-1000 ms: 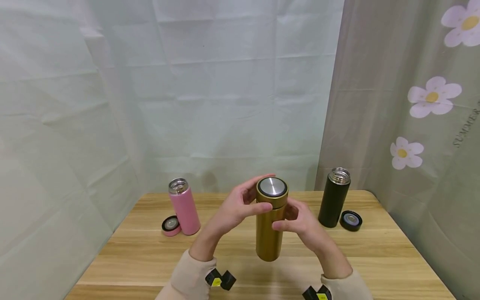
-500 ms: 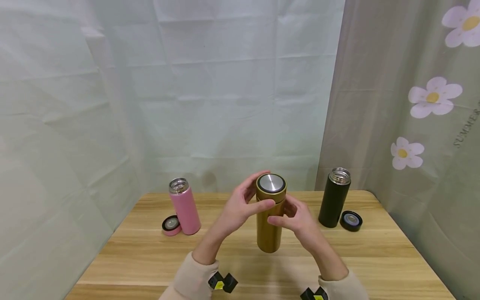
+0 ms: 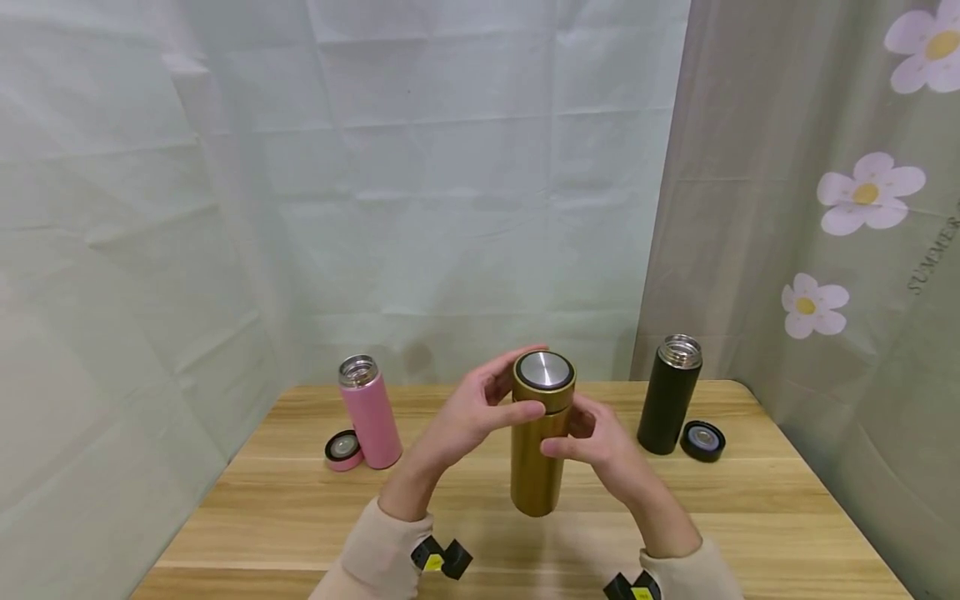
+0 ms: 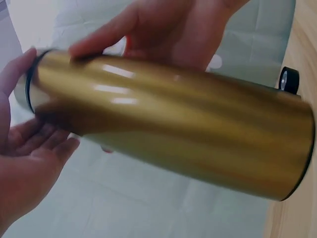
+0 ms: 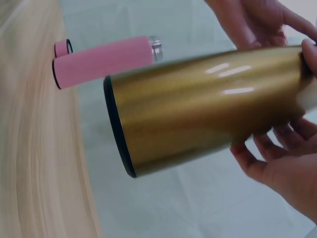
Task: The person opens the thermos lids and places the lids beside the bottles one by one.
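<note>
A gold thermos bottle [image 3: 536, 475] with a gold lid [image 3: 546, 370] is held upright over the table. The lid has a brushed silver top inside a black ring. Around the lid my left hand [image 3: 474, 412] grips, its thumb across the near side at the seam. My right hand [image 3: 617, 454] holds the body just below, thumb on the front and other fingers mostly hidden behind. In the left wrist view the gold bottle [image 4: 173, 124] lies slantwise between both hands. Its black base edge [image 5: 119, 126] shows in the right wrist view.
An open pink thermos [image 3: 372, 425] stands at the left, its upturned pink lid [image 3: 343, 451] beside it. Toward the right stands an open black thermos [image 3: 666, 408], with its upturned black lid [image 3: 702, 442] next to it. Cloth hangs behind the wooden table [image 3: 247, 517].
The gold thermos rose slightly and moved away, then came back lower and nearer. Both hands moved with it and kept their grip. The pink and black bottles stayed put.
</note>
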### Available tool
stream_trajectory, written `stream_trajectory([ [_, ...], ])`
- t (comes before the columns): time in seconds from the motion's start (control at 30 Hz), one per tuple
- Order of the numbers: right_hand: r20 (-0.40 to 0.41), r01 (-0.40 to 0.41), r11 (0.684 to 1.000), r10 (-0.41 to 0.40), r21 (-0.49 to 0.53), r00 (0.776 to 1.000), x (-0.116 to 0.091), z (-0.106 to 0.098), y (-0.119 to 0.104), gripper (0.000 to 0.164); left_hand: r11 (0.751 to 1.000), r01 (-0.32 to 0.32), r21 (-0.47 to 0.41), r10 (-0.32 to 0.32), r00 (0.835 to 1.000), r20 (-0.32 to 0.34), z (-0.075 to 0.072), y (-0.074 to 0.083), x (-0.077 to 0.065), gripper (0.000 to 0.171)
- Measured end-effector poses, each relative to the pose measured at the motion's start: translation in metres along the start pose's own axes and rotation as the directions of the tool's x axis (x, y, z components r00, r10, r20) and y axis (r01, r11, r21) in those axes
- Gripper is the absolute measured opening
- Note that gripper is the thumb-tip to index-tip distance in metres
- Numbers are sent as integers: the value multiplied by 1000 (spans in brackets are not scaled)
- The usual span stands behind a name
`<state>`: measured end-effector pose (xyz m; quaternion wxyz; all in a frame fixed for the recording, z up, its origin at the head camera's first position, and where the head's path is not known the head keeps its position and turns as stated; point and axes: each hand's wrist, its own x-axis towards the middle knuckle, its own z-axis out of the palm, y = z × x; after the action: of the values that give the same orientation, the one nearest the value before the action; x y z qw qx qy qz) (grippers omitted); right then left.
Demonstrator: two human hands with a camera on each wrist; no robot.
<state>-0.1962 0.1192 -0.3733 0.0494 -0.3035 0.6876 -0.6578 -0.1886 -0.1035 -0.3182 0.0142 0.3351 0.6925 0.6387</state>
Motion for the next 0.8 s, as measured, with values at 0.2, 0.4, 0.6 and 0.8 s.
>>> stream_trajectory([
  [0.2, -84, -23, 998, 19, -50, 996, 2, 2, 0, 56, 1000, 11, 18, -9, 995, -99, 8, -3, 2, 76],
  [0.4, -68, -15, 1000, 14, -14, 998, 2, 2, 1, 54, 1000, 10, 2, -10, 999, -44, 3, -4, 1, 79],
  [0.6, 6, -8, 999, 8, 37, 1000, 0, 0, 2, 55, 1000, -1, -13, 1, 1000, 31, 0, -2, 0, 76],
  [0.8, -10, -19, 999, 19, 27, 1000, 0, 1, 1, 55, 1000, 7, -5, -7, 1000, -22, 4, -3, -1, 72],
])
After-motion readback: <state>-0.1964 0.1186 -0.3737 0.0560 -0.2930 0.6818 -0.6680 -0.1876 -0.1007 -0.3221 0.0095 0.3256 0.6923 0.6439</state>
